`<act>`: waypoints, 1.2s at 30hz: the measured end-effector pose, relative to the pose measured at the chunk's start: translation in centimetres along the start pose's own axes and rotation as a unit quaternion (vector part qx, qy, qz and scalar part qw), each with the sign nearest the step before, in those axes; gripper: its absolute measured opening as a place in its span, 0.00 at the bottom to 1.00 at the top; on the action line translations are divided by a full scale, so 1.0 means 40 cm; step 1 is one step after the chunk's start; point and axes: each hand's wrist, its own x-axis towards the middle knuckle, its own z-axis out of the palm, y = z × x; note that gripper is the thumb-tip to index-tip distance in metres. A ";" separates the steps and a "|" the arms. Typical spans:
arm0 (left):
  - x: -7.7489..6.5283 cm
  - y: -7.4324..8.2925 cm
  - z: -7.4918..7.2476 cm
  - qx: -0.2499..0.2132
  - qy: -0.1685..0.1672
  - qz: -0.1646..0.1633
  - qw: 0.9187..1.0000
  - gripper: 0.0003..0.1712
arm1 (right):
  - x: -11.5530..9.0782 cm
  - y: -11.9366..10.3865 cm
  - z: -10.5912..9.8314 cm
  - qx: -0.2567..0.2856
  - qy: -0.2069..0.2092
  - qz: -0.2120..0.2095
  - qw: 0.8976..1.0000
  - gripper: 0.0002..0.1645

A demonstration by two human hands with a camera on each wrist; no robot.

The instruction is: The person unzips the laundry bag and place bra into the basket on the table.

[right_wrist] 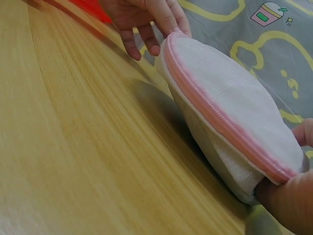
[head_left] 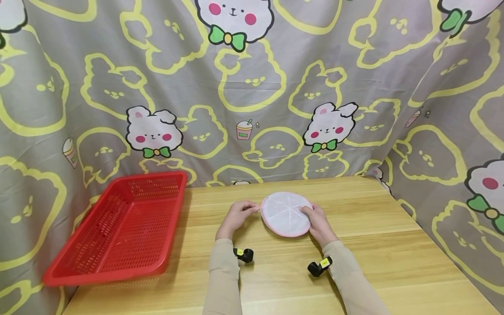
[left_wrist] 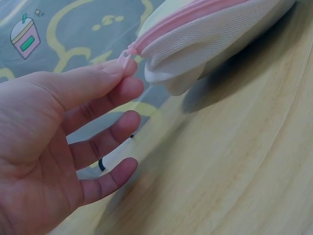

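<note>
Mesh bag (head_left: 287, 214) at lower centre: my left hand (head_left: 238, 215) pinches its zipper pull (left_wrist: 125, 59), my right hand (head_left: 321, 224) grips its right side; slack mesh (left_wrist: 195, 56) might jam the zipper (right_wrist: 215, 112).

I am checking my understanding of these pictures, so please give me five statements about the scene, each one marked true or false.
1. The left grip pinches the zipper pull. True.
2. The right grip is apart from the mesh laundry bag. False: it holds the bag's edge.
3. The bag's zipper is pink. True.
4. In the head view, the plastic basket is right of the bag. False: it is at the left.
5. The basket is red. True.
</note>
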 end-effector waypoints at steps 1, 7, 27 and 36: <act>-0.001 0.000 -0.001 0.001 -0.002 0.001 1.000 0.09 | 0.000 0.000 0.000 -0.001 0.001 0.000 1.000 0.32; -0.003 -0.001 -0.003 0.009 -0.008 0.003 1.000 0.10 | -0.001 0.000 0.000 0.000 0.004 0.002 1.000 0.30; -0.008 0.002 -0.014 0.006 -0.042 0.007 0.999 0.12 | -0.003 -0.006 0.001 0.002 0.003 0.000 1.000 0.33; -0.017 0.008 -0.023 0.011 -0.072 0.004 0.997 0.12 | -0.004 -0.006 0.000 0.001 0.006 0.004 1.000 0.33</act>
